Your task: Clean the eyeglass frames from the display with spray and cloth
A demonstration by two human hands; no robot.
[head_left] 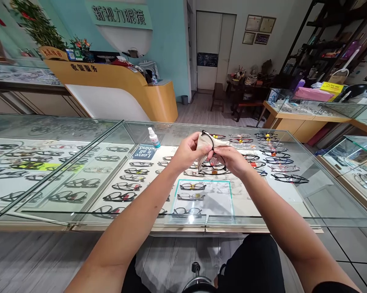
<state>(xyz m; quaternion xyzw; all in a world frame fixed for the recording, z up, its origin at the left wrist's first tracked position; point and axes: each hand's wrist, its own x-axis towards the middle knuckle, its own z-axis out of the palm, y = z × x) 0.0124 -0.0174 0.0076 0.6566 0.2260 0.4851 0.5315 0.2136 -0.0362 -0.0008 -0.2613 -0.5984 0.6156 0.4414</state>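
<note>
Fingers of both hands cover much of the glasses [213, 156], so only the dark rims show; which lens the beige cloth [203, 142] touches is hard to tell. The left hand [187, 152] is clamped on cloth and frame together, thumb uppermost. The right hand [230, 159] pinches the frame's lower rim, just beside the left. Both forearms reach forward, raised above the glass counter [293, 203]. A spray bottle [154, 138] stands left of the left hand.
</note>
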